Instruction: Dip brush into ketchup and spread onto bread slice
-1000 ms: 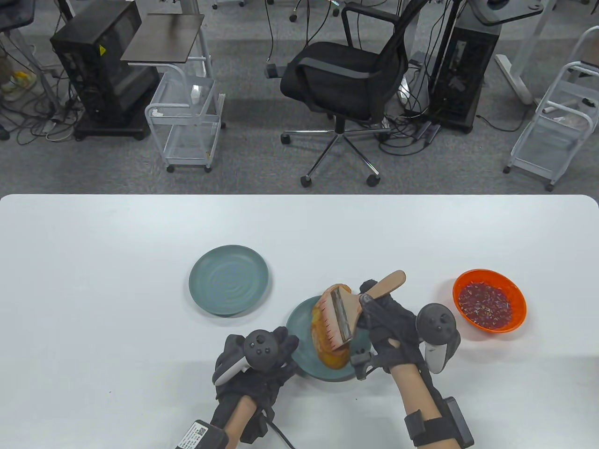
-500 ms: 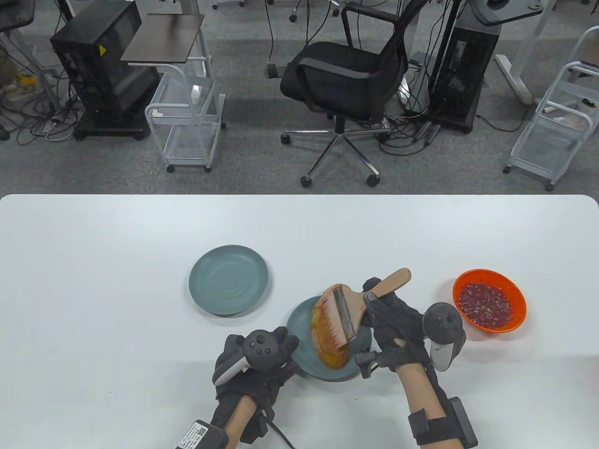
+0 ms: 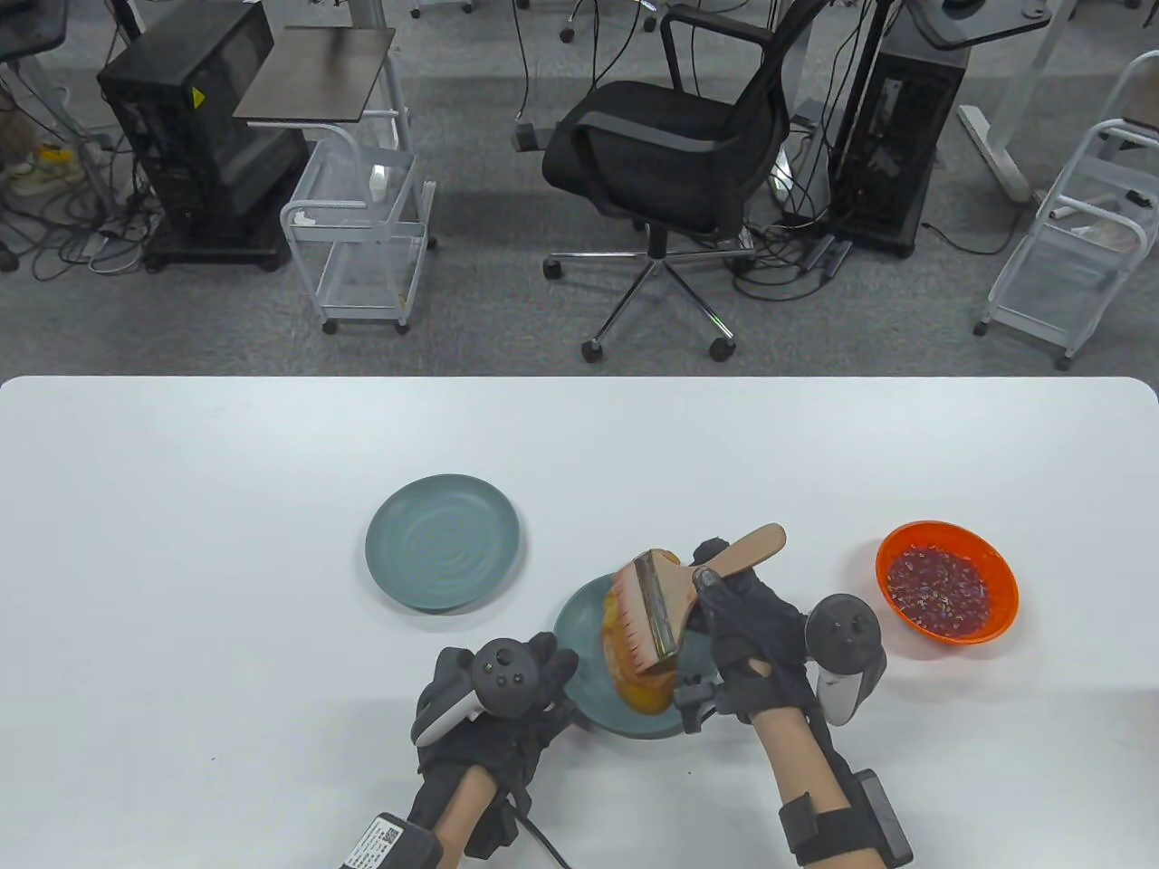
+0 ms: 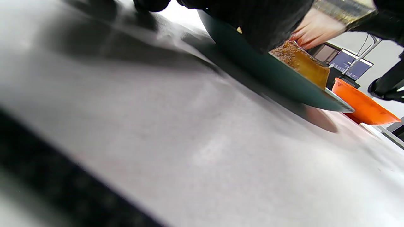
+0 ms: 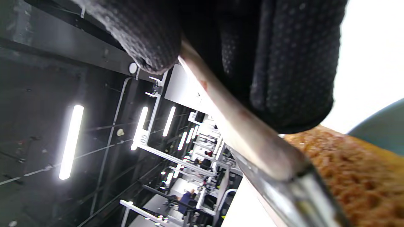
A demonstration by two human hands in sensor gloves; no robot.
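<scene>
A bread slice [image 3: 645, 688] lies on a teal plate [image 3: 579, 625] near the table's front. My right hand [image 3: 747, 620] grips the wooden handle of a wide brush [image 3: 665, 602], whose reddened bristles [image 3: 625, 625] rest on the bread. The right wrist view shows my fingers [image 5: 284, 63] wrapped around the handle [image 5: 240, 126] above the bread [image 5: 353, 176]. My left hand [image 3: 507, 697] rests on the table and touches the plate's left rim. The left wrist view shows the plate [image 4: 277, 82] with the bread [image 4: 303, 63] on it. An orange ketchup bowl [image 3: 946, 581] stands to the right.
A second teal plate [image 3: 443, 541], with nothing on it, lies to the back left of the bread plate. The orange bowl also shows in the left wrist view [image 4: 363, 104]. Beyond the table's far edge stand an office chair [image 3: 670, 163] and wire carts [image 3: 362, 226].
The right hand and brush shifted slightly right, then back left across the bread. The left hand has stayed on the plate's rim.
</scene>
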